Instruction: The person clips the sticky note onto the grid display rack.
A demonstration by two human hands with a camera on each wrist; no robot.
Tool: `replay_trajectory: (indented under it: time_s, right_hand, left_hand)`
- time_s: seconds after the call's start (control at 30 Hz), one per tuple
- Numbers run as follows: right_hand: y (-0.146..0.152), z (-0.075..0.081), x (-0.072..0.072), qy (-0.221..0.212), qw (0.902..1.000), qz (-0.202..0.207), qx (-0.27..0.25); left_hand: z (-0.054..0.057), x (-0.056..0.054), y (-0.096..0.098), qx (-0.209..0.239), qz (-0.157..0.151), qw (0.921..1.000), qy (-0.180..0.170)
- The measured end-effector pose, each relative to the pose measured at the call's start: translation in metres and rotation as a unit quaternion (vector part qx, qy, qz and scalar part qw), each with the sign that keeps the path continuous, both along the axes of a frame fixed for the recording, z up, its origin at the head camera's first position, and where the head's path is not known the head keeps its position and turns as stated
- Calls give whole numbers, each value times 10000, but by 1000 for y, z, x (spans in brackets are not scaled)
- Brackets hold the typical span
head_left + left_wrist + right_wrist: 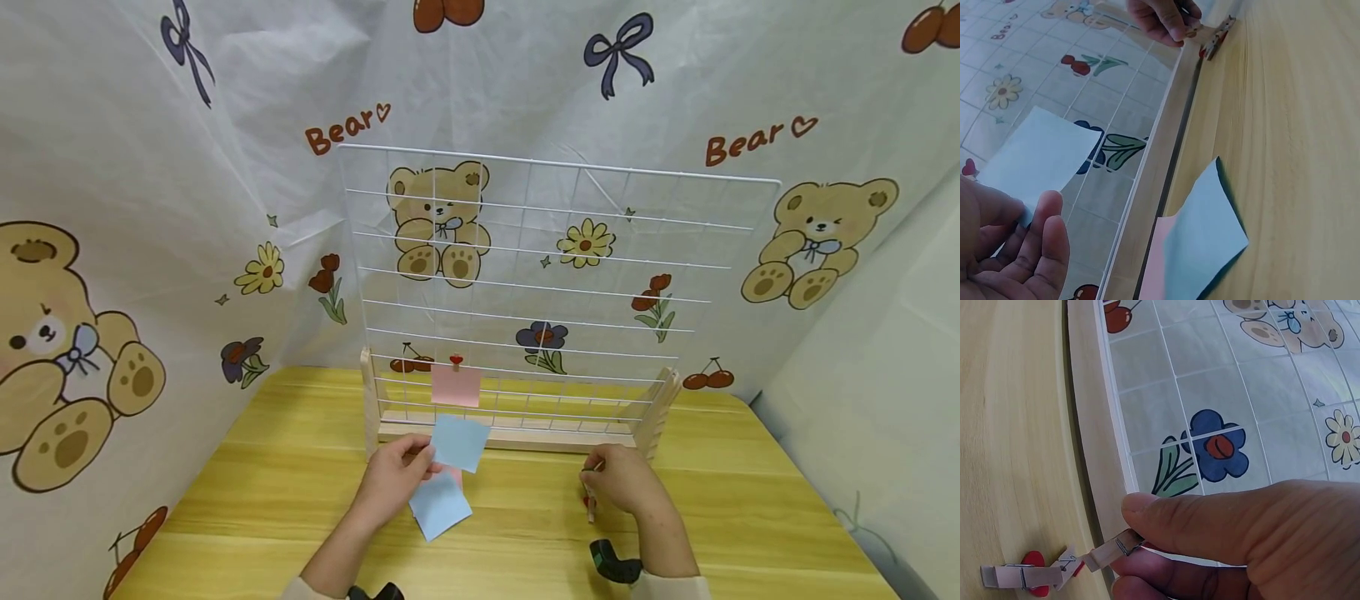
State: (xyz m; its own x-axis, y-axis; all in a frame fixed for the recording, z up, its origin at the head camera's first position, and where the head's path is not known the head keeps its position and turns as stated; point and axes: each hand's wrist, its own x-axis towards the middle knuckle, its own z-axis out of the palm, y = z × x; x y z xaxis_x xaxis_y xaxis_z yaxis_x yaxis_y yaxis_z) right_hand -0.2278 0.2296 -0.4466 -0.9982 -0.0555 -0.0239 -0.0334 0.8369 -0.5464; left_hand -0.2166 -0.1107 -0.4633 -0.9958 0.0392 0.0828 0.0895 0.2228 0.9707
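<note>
My left hand [396,479] pinches a light blue paper note [462,443] by its edge between thumb and fingers, in front of the wire grid. On the table below it lie more blue notes [441,508], with a pink one [1155,250] peeking out from under them. At the right, my right hand [621,482] holds a small wooden clothespin [1110,552] between thumb and forefinger. Close beneath those fingers, wooden clothespins with red decorations [1010,576] lie on the table. A pink note [454,390] hangs low on the grid from a red heart clothespin [456,361].
The white wire grid [530,208] stands upright in a wooden base [525,438] toward the back of the wood-grain table [285,475]. Behind and to the left hangs a white cloth [300,58] printed with bears and flowers. Black wrist gear [613,562] sits at the right wrist.
</note>
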Motion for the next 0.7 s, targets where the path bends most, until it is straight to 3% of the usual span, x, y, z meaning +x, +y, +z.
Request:
replay_trajectory:
  time_s: [0.33, 0.7]
  right_hand:
    - [0, -3, -1, 50, 10000, 6, 36]
    - [-2, -3, -1, 91, 10000, 13, 17]
  left_hand:
    - [3, -3, 12, 487, 74, 9986, 180]
    - [8, -6, 24, 477, 247, 9984, 192]
